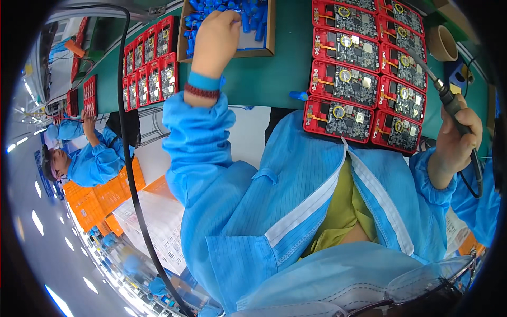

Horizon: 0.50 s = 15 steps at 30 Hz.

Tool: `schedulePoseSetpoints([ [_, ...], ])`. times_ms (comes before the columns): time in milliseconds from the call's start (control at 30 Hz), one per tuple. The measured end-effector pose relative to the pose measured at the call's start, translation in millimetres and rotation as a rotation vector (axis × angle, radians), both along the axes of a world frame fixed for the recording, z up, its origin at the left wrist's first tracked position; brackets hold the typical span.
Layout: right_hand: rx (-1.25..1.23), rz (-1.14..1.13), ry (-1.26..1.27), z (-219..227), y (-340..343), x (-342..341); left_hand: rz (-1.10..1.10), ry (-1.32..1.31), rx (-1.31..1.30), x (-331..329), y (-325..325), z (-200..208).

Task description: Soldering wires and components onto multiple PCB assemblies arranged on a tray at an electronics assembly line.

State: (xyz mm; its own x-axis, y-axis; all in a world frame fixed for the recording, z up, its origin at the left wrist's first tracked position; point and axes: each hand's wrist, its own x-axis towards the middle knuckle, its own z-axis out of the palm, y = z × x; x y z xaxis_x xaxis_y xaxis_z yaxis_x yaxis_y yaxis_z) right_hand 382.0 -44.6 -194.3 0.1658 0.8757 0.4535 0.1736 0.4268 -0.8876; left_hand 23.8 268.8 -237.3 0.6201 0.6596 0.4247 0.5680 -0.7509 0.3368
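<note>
Soldering iron (449, 100), black-handled, metal-tipped, gripped in your right hand (458, 137), should clear red-cased circuit boards (348, 82) toward the green worktop (288, 39)'s near edge; your left hand (217, 39)'s hold is unclear.

Cardboard box (259, 53): far side cut off by the upper edge.
Blue cylinders (245, 24), inside the box: uppermost cut off; some hidden beneath the left hand (215, 41), whose fingertip hold cannot be told.
Red cases (343, 84), right of the box: top row cut off; board markings too small to read.
Handheld tool (452, 105), far right of the box: handle partly hidden by the right hand (459, 134); tip contact unclear.
Black cable (122, 95), left of the box: lower end cut off.
</note>
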Motion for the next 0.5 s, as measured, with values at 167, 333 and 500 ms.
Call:
schedulePoseSetpoints([
  [167, 0.052, -0.091, -0.134, 11, 21, -25, 0.108, 0.375, 0.062, 28, 34, -27],
  [333, 0.085, -0.088, -0.184, 16, 30, -34, 0.193, 0.611, 0.222, 40, 19, -29],
  [500, 0.097, -0.095, -0.203, 20, 29, -37, 0.073, 0.402, 0.126, 9, 28, -22],
])
